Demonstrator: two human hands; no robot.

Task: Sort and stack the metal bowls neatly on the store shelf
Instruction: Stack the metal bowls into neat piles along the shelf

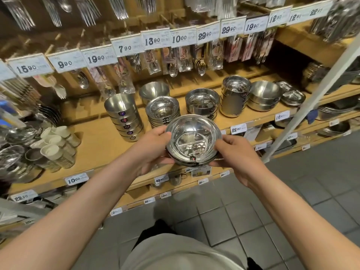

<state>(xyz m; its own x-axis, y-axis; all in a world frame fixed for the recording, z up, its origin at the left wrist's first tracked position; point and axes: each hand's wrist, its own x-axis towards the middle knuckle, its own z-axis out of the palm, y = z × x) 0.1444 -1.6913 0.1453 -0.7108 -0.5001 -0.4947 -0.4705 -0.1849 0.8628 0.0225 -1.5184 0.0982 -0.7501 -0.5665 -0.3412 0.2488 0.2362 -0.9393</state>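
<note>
I hold a small nested stack of shiny metal bowls (192,139) in front of the wooden shelf (97,149), above its front edge. My left hand (153,151) grips the stack's left rim and underside. My right hand (233,154) grips its right side. On the shelf behind stand several bowl stacks: a tall tilted stack with stickers (124,117), a low stack of wide-rimmed bowls (162,111), a single bowl (153,91) further back, a flat-sided stack (202,104), a tall stack (234,98) and rounder bowls (265,95).
Packaged spoons and forks hang on pegs with price tags (125,48) above the shelf. White cups (56,147) and steel ware lie at the shelf's left end. Small oval dishes (293,96) sit at the right. A slanted white post (311,98) crosses the right side. Grey tile floor below.
</note>
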